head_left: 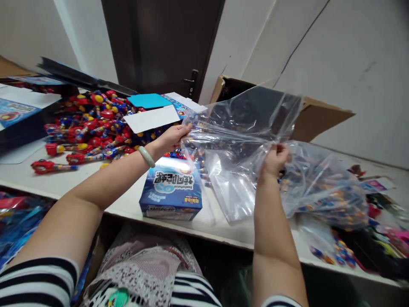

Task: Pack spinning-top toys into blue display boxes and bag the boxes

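Observation:
My left hand [174, 137] pinches the left edge of a clear plastic bag [243, 128], held up over the table. My right hand [275, 160] grips the same bag lower on its right side, fingers closed on the film. The bag hangs open and crumpled between the two hands. Just below my left wrist, which wears a pale green bangle, a blue printed box [172, 189] lies on the white table [64, 183]. Behind my left hand lies a heap of red, blue and yellow toys [92, 125].
A second clear bag full of small toys [329, 192] lies right of my right hand. An open cardboard carton [316, 113] stands behind the bags. White and blue flat cards [151, 117] rest on the toy heap. A dark door [159, 42] is beyond.

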### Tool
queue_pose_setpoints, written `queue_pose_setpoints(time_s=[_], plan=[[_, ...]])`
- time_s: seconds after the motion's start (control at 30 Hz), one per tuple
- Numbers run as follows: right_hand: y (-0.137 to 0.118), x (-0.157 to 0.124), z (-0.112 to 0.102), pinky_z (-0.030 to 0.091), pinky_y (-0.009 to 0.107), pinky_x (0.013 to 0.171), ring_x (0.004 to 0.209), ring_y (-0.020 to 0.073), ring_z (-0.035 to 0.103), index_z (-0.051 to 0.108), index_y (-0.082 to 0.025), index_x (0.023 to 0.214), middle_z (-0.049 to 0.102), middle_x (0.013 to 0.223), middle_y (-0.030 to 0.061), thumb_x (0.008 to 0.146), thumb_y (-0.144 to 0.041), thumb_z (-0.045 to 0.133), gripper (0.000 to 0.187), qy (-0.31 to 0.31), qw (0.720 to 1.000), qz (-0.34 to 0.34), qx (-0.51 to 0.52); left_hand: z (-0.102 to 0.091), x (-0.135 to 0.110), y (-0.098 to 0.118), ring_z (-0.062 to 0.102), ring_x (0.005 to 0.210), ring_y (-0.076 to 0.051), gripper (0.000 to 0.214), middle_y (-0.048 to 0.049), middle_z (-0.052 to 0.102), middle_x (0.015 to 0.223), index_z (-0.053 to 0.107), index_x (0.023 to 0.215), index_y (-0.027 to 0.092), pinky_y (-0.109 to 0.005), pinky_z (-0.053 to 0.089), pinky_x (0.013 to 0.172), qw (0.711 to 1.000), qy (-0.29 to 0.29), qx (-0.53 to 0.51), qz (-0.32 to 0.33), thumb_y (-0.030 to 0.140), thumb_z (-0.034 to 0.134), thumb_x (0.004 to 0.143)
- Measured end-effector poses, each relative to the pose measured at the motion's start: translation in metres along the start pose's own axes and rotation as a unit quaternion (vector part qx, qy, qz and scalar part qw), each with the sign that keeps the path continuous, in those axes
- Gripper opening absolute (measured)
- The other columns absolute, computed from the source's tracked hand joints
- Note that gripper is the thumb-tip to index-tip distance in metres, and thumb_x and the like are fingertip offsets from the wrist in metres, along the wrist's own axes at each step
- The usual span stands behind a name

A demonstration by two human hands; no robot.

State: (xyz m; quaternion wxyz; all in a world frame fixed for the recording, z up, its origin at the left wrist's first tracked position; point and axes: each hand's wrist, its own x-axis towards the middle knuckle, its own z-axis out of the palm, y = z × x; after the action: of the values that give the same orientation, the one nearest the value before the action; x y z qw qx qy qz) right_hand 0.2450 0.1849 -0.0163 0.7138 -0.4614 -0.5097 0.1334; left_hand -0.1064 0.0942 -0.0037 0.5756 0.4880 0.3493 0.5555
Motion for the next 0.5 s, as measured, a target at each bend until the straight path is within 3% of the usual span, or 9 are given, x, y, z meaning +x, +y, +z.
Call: queue_pose_setpoints(time_s=[0.07,0.2,0.3,0.37,0.4,0.43,0.5], plan=[[0.004,0.000,0.010,0.051,0.041,0.097,0.090,0.0180,0.061,0.050,-0.022,0.088,0.056,0.087,0.0010,0.088,-0.029,0.049,0.008,-0.007,0.994,-0.004,-0.113,-0.005,-0.007,-0.006,0.017,0.031,-0.003,0.050,0.0090,0.027,0.041,0.039,0.060,0.019,-0.022,0.013,0.036,0.999,0.034,0.013,0.003,0.048,0.063,0.094],[-0.019,-0.021,0.025,0.047,0.050,0.101,0.095,0.0247,0.062,0.060,-0.018,0.091,0.065,0.095,0.0086,0.073,-0.025,0.066,0.020,-0.112,0.974,-0.011,-0.197,-0.015,-0.009,-0.020,0.024,0.032,-0.004,0.053,0.0083,0.031,0.040,0.038,0.059,0.020,-0.021,0.017,0.038,0.984,0.173,0.035,0.011,0.049,0.066,0.092],[-0.062,-0.083,0.038,0.050,0.048,0.096,0.099,0.0267,0.063,0.059,-0.016,0.118,0.066,0.114,0.0151,0.083,-0.039,0.062,0.042,-0.237,0.941,-0.091,-0.224,-0.015,-0.005,-0.029,0.025,0.033,-0.005,0.056,0.0085,0.028,0.039,0.033,0.058,0.021,-0.022,0.018,0.040,0.966,0.256,0.035,-0.003,0.053,0.064,0.092],[-0.091,-0.141,0.053,0.055,0.044,0.084,0.091,0.0272,0.067,0.053,-0.017,0.133,0.068,0.114,0.0160,0.083,-0.054,0.063,0.062,-0.427,0.878,-0.062,-0.208,-0.008,-0.003,-0.033,0.027,0.034,-0.006,0.056,0.0080,0.028,0.039,0.032,0.057,0.022,-0.023,0.020,0.041,0.960,0.277,0.042,-0.012,0.052,0.062,0.093],[-0.102,-0.167,0.062,0.055,0.044,0.083,0.096,0.0295,0.067,0.048,-0.017,0.140,0.067,0.122,0.0181,0.080,-0.059,0.067,0.076,-0.488,0.844,-0.063,-0.215,-0.003,-0.003,-0.034,0.028,0.035,-0.006,0.055,0.0077,0.029,0.040,0.033,0.057,0.021,-0.022,0.020,0.042,0.959,0.280,0.048,-0.011,0.049,0.062,0.094],[-0.109,-0.189,0.071,0.054,0.046,0.086,0.103,0.0329,0.066,0.045,-0.016,0.142,0.063,0.129,0.0211,0.077,-0.061,0.070,0.083,-0.505,0.827,-0.074,-0.234,0.002,-0.003,-0.035,0.028,0.037,-0.005,0.053,0.0075,0.031,0.041,0.034,0.057,0.020,-0.022,0.021,0.042,0.958,0.280,0.054,-0.006,0.045,0.061,0.095],[-0.111,-0.212,0.091,0.052,0.047,0.089,0.108,0.0356,0.065,0.047,-0.013,0.140,0.064,0.129,0.0227,0.082,-0.052,0.068,0.073,-0.511,0.811,-0.079,-0.274,0.008,-0.005,-0.034,0.028,0.037,-0.004,0.049,0.0075,0.032,0.043,0.036,0.057,0.019,-0.021,0.020,0.043,0.961,0.272,0.057,0.003,0.035,0.061,0.096]])
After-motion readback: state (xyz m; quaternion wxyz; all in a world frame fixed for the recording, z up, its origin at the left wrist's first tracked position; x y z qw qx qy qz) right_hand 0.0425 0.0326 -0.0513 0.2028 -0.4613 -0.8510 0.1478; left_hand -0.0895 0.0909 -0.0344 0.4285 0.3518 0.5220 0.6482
